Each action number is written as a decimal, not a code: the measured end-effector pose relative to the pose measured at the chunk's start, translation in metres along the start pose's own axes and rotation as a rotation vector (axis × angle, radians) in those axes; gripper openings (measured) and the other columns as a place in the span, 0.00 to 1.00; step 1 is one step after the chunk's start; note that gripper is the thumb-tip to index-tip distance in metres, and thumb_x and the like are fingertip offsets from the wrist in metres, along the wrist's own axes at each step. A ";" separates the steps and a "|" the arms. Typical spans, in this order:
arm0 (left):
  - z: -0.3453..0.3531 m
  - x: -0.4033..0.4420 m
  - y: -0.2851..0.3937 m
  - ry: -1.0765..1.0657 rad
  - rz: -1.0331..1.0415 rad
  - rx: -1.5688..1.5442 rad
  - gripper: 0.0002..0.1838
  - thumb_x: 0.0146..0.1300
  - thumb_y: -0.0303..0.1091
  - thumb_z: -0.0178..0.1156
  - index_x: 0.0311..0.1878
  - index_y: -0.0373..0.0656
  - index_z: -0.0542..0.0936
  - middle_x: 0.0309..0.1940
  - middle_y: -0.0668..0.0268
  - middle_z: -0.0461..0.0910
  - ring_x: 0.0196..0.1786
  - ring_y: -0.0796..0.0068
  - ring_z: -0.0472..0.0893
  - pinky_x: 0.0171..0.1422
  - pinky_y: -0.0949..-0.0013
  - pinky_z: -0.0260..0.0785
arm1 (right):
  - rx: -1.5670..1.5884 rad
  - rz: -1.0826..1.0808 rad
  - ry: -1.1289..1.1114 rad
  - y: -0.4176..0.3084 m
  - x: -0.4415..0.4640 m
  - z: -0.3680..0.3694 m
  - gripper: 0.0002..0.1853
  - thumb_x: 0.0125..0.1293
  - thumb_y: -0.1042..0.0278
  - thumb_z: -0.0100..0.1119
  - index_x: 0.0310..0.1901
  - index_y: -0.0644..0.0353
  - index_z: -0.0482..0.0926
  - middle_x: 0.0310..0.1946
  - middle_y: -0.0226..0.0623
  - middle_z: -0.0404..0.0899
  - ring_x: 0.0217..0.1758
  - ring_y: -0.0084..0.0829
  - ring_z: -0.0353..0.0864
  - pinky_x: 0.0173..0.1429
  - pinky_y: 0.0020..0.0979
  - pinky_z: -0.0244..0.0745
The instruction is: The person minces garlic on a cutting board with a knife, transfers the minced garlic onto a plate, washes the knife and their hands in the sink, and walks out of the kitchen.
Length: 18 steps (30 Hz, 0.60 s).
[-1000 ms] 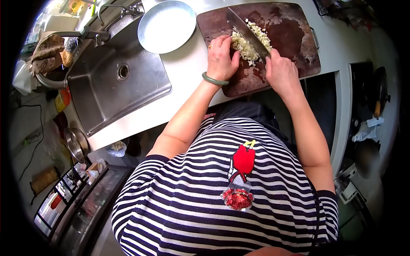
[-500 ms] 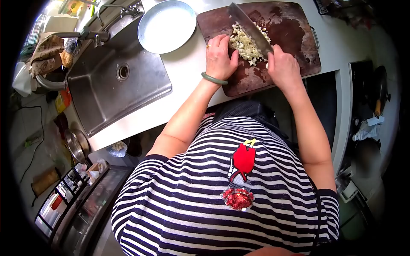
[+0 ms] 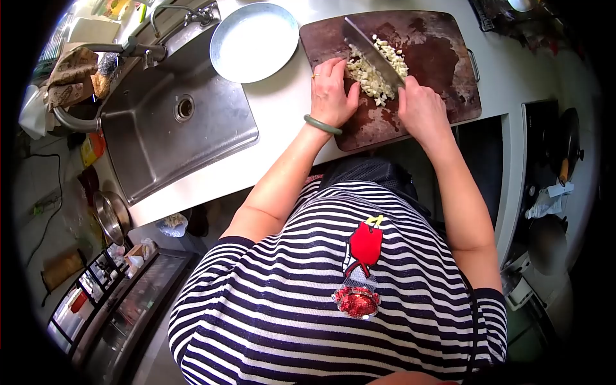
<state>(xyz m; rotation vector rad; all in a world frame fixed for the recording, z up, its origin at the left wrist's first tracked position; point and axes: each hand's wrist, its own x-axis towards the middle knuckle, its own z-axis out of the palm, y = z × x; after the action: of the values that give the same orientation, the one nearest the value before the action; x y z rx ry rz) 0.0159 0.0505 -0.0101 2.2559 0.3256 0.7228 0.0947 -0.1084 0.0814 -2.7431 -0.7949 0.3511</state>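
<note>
My right hand (image 3: 421, 110) is wrapped around the handle of a cleaver (image 3: 374, 52), its broad blade slanting away to the upper left. The blade lies across a pile of finely chopped pale pieces (image 3: 370, 82), which look like garlic. Bits show on both sides of the blade. Under them is a dark, worn cutting board (image 3: 443, 77) with wet patches. My left hand (image 3: 332, 95) rests at the board's left edge, fingers stretched out and thumb apart, close beside the pile and holding nothing. A green bangle (image 3: 323, 124) circles the left wrist.
A white plate with a bluish rim (image 3: 255, 43) stands left of the board. Further left is a steel sink (image 3: 186, 141) with a faucet (image 3: 144, 52) behind it. At the far right hangs or stands a dark pan (image 3: 567, 142). Metal bowls (image 3: 112, 215) sit low on the left.
The cleaver has shifted slightly left and toward me over the pile, exposing more pieces on its right. My left hand stays at the board's edge. The whole view has tilted a little.
</note>
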 end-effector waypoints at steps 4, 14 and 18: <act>-0.002 -0.003 0.004 0.022 0.015 0.021 0.24 0.47 0.27 0.68 0.50 0.32 0.77 0.50 0.51 0.77 0.54 0.50 0.75 0.61 0.56 0.67 | -0.090 -0.004 -0.031 0.000 0.003 0.010 0.11 0.67 0.65 0.51 0.37 0.67 0.73 0.29 0.60 0.81 0.36 0.60 0.81 0.43 0.54 0.76; 0.034 -0.026 0.057 -0.508 0.795 0.117 0.12 0.49 0.34 0.57 0.36 0.41 0.81 0.44 0.61 0.77 0.55 0.64 0.74 0.62 0.62 0.65 | -0.035 -0.008 0.091 0.046 0.016 -0.004 0.13 0.68 0.59 0.51 0.40 0.63 0.74 0.32 0.62 0.80 0.40 0.63 0.80 0.45 0.57 0.74; 0.053 -0.026 0.055 -0.578 0.813 0.233 0.09 0.48 0.37 0.56 0.26 0.43 0.81 0.40 0.62 0.77 0.52 0.64 0.73 0.63 0.63 0.63 | -0.127 0.019 0.008 0.048 0.020 0.009 0.13 0.68 0.59 0.51 0.39 0.64 0.74 0.32 0.61 0.80 0.40 0.62 0.80 0.45 0.56 0.75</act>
<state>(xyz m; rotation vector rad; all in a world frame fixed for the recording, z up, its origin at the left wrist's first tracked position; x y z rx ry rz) 0.0267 -0.0298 -0.0112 2.6853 -0.8664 0.3763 0.1317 -0.1354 0.0542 -2.8696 -0.8158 0.3037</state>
